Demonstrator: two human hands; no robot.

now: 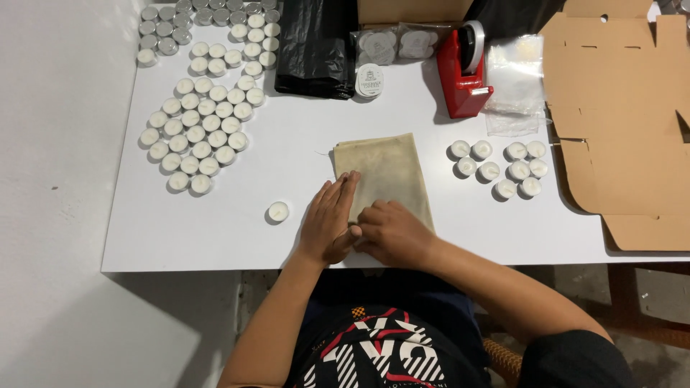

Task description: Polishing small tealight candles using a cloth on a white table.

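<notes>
Your left hand (329, 219) lies flat and open on the tan cloth pouch (384, 176); your right hand (392, 231) pinches its near end. The pouch runs away from you toward the far edge.

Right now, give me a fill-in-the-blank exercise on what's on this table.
1. Both hands, left hand and right hand, rest on a beige ____ pouch.
2. The tape dispenser is coloured ____.
3. A single tealight sits on the ____ hand's side.

Missing words: cloth; red; left
</notes>
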